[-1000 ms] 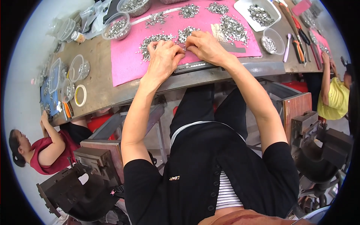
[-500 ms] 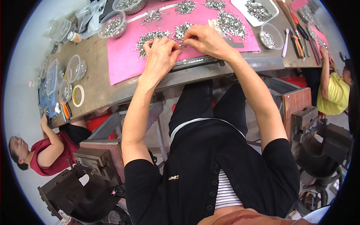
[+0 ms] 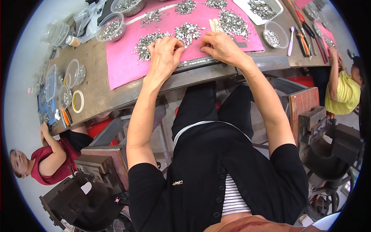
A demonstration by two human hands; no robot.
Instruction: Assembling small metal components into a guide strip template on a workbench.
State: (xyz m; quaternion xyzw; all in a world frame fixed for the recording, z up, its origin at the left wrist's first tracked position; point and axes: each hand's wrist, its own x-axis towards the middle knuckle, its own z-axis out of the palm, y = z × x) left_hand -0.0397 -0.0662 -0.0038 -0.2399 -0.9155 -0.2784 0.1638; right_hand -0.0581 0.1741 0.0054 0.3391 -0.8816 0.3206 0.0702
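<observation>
My left hand (image 3: 165, 53) is over the front of a pink mat (image 3: 119, 63), beside a pile of small silvery metal pieces (image 3: 145, 44). Its fingers curl down with the thumb close to them; anything they hold is too small to make out. To the right, my right hand (image 3: 223, 49) has its thumb and fingertips pinched together over the mat, and what is in them cannot be told. Between and below the hands, a long narrow dark bar (image 3: 198, 63) lies along the table's front edge, a row of bright bits on it. A middle pile (image 3: 188, 34) lies just beyond the hands.
More metal pieces fill a round clear tub (image 3: 103, 34), a white tray (image 3: 275, 18) and a small clear cup (image 3: 284, 38). Pliers (image 3: 302, 44) and a purple-handled tool (image 3: 290, 41) lie at right, a tape roll (image 3: 78, 101) at left. Co-workers (image 3: 50, 162) (image 3: 344, 94) sit on both sides.
My right hand has moved right, away from my left hand, widening the gap between them. My left hand stays by the same pile. The whole view has shifted slightly.
</observation>
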